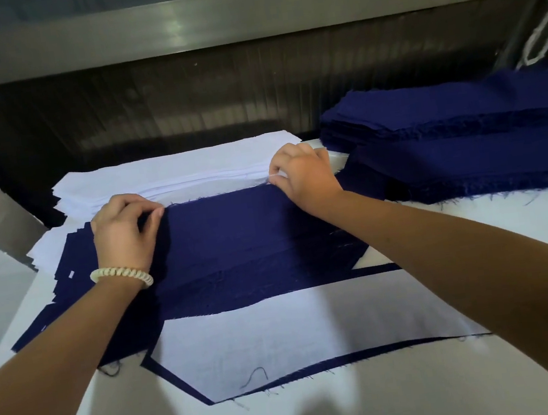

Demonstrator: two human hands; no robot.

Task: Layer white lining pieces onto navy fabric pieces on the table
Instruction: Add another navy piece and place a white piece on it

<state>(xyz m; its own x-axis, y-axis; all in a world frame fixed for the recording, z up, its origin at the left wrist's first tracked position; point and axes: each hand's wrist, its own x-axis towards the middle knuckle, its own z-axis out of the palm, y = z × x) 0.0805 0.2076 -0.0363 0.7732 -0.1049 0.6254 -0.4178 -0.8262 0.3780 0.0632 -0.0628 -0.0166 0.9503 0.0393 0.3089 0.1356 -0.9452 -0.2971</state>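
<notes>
Both hands are pinching the far edge of a navy piece (244, 231): the left hand (124, 232) at one corner, the right hand (303, 176) at the other, beside a white pile (165, 175)

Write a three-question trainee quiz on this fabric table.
1. True or false: the left hand is at the far edge of the navy piece.
2. Which wrist bears the bracelet? A left, B right, C neither.
3. Fill in: the near white piece lies on ___ cloth.
Key: 1 true; 2 A; 3 navy.
</notes>
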